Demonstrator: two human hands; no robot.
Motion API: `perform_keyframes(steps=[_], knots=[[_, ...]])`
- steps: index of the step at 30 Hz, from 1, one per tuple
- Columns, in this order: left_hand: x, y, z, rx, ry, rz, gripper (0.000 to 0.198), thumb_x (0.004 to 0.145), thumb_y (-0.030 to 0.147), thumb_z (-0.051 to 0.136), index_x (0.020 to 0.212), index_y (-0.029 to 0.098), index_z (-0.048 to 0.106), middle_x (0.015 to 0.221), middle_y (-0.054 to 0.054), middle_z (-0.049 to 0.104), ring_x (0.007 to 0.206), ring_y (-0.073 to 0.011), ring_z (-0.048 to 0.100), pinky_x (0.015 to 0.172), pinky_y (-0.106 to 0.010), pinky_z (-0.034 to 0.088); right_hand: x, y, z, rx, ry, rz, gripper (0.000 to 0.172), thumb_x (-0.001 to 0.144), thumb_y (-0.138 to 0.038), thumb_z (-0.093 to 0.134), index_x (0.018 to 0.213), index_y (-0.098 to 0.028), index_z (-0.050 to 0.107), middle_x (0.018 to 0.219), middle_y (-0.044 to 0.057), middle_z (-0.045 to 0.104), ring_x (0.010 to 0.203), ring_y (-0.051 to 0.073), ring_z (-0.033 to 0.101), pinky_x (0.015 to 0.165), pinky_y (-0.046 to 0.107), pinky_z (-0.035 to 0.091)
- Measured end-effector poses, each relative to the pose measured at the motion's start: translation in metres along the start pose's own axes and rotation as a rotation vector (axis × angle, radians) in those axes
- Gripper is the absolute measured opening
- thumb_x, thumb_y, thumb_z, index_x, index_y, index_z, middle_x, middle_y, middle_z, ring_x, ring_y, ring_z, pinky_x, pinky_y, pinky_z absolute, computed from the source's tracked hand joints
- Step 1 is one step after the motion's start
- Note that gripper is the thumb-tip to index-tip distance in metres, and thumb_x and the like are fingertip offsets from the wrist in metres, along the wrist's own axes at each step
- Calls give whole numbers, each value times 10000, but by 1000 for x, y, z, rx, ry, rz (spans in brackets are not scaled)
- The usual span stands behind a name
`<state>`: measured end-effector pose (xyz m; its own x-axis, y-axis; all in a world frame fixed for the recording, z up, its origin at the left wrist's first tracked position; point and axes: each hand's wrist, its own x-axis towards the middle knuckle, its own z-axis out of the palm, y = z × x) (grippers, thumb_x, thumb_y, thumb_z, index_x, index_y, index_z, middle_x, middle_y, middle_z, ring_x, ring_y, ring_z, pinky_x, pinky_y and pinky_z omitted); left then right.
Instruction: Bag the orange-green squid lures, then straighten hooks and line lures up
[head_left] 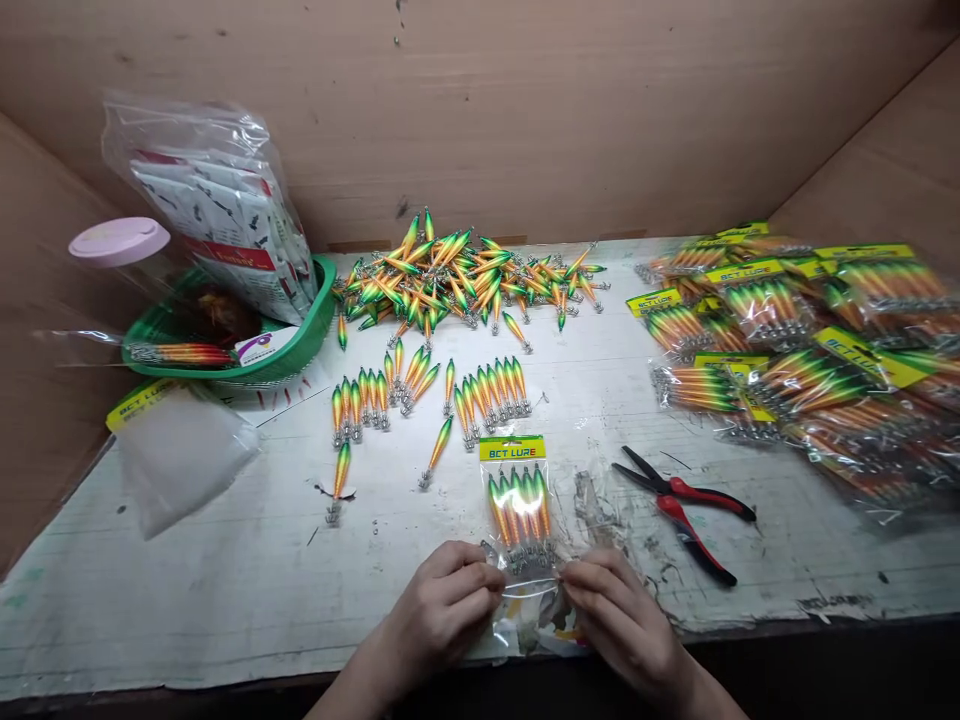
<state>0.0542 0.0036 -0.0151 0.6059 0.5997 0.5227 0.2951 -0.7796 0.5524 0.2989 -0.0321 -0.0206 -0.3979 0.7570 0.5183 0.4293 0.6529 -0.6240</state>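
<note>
A clear plastic bag of fishing lures (519,505) lies flat near the table's front edge, its yellow header reading "BCT LURE" pointing away from me. Several orange and green lures sit inside it side by side, hooks toward me. My left hand (454,598) pinches the bag's lower left corner. On the other side, my right hand (616,610) pinches the lower right corner. The bag's open-looking end strip stretches between my fingers. Just beyond the bag, loose lures (491,392) stand in rough rows, with a single lure (436,452) lying to the left.
A big pile of loose lures (457,275) lies at the back. Filled lure bags (765,305) are heaped at the right, near red-and-black pliers (682,500). On the left are a green basket (300,340) holding packets and a stack of unfilled bags (180,450). Wooden walls (525,110) enclose the table.
</note>
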Motion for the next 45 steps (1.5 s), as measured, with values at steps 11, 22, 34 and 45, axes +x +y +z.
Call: perform_keyframes(steps=[11,22,34,45], knots=[[-5,-1,5,144,-88,57,149,922,115,464,931,153,607,883,-43,713,795,-157,587,699,-282,490,-3,1,-4,-44,-88,-27,243,902,-50,443,1080,-146,578,932,121,704,827,210,620,720,350,531],[4,16,21,3,75,-455,140,873,81,485,804,197,524,686,-14,595,660,-145,536,591,-245,443,8,-10,13,-16,80,456,150,924,-127,441,831,-219,515,696,4,554,653,157,525,614,273,446],[24,24,35,382,79,-719,204,800,123,492,632,214,421,568,25,493,547,-142,519,514,-239,405,35,-7,22,-89,102,929,281,832,-417,527,638,-227,451,563,-14,520,498,141,492,492,255,399],[24,24,22,93,176,-810,285,788,340,617,1021,222,502,869,-43,620,742,-200,651,606,-301,544,36,-21,14,237,124,771,225,935,-364,422,805,-209,520,796,40,590,750,175,582,677,281,489]])
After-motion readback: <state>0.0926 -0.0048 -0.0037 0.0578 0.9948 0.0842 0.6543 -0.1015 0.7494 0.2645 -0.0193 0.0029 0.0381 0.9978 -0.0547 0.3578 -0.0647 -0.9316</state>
